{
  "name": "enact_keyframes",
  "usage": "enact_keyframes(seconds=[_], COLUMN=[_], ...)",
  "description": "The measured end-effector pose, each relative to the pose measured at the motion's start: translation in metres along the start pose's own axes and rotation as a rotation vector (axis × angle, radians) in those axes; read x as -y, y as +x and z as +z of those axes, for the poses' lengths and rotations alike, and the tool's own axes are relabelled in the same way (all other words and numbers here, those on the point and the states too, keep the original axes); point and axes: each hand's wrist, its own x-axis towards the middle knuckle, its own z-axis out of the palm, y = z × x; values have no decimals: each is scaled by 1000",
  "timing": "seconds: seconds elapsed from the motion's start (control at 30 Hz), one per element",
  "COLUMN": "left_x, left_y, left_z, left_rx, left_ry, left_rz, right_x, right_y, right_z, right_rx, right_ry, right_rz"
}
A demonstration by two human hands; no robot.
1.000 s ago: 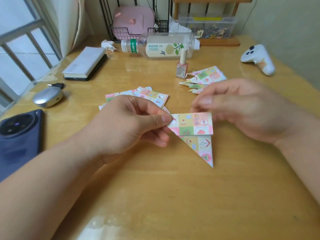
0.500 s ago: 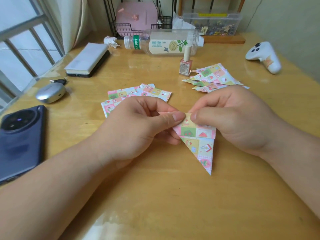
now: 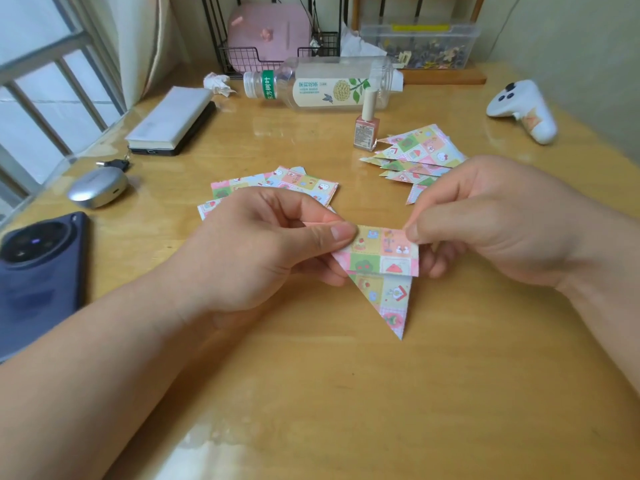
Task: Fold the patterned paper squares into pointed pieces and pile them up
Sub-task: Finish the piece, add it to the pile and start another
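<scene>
The half-folded piece (image 3: 384,268) is held just above the counter (image 3: 346,393) in front of the person, with a folded-down band across its top and a long point hanging toward the camera. The left hand (image 3: 263,251) pinches the band's left end between thumb and curled fingers, and the right hand (image 3: 485,220) pinches the right end the same way.

The paper looks thin, very light, and limp except where layers overlap. It should crease readily, but would likely tear or crumple under a hard pull. The safest hold is probably at the doubled band near its corners, which leaves the point free.

Behind the left hand the flat squares (image 3: 301,183) lie loosely fanned. Behind the right hand sits the pile of pointed pieces (image 3: 419,154), just beside a nail polish bottle (image 3: 366,128).

The counter is pale varnished wood with a glossy sheen, so loose paper may slide on it. It also carries a plastic bottle (image 3: 325,86) on its side, a white controller (image 3: 523,109), a book (image 3: 169,117), a silver case (image 3: 98,190) and a dark phone (image 3: 38,271). A barred window (image 3: 34,98) stands at the left.
</scene>
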Motion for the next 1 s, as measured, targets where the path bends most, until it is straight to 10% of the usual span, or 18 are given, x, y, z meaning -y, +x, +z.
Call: enact_keyframes(seconds=[0.17,0.6,1.0], left_x=[1,-8,1], left_y=[2,-4,-5], left_z=[-1,0,3], left_rx=[-66,23,6], left_ry=[-59,-72,238], left_rz=[-28,-104,193], right_x=[-7,-4,-16], right_y=[5,1,8], right_z=[-30,6,-1], right_rx=[-192,12,118], right_ry=[69,74,343], right_rz=[-21,-177,5])
